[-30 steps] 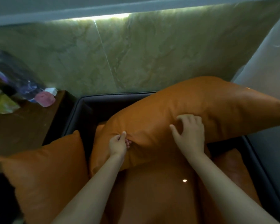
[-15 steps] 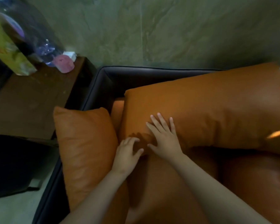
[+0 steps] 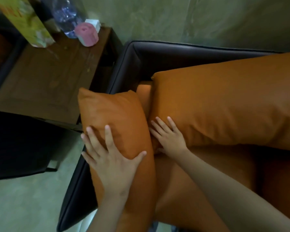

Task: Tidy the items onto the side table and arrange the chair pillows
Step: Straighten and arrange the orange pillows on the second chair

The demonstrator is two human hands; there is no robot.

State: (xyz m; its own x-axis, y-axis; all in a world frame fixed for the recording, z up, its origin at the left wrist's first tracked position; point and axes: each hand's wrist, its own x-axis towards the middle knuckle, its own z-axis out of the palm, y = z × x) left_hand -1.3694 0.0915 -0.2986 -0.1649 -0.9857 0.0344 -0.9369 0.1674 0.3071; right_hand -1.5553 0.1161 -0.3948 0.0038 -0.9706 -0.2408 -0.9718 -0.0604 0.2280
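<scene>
A small orange pillow (image 3: 114,111) stands against the left arm of the black chair (image 3: 124,64). My left hand (image 3: 110,158) lies spread on its face, with the thumb over its right edge. A large orange pillow (image 3: 224,104) leans across the chair's back. My right hand (image 3: 169,138) sits in the gap between the two pillows, its straight fingers touching the large pillow's lower left corner. Below both pillows lies the orange seat cushion (image 3: 199,173).
The brown side table (image 3: 45,77) stands left of the chair. At its far end are a pink roll (image 3: 87,35), a small white box (image 3: 93,24), a clear water bottle (image 3: 65,15) and a yellow-green carton (image 3: 27,19). A dark object lies at lower left.
My left hand left the large pillow's corner and moved onto the small pillow. My right hand slid left into the gap between the pillows. The view swung left and down.
</scene>
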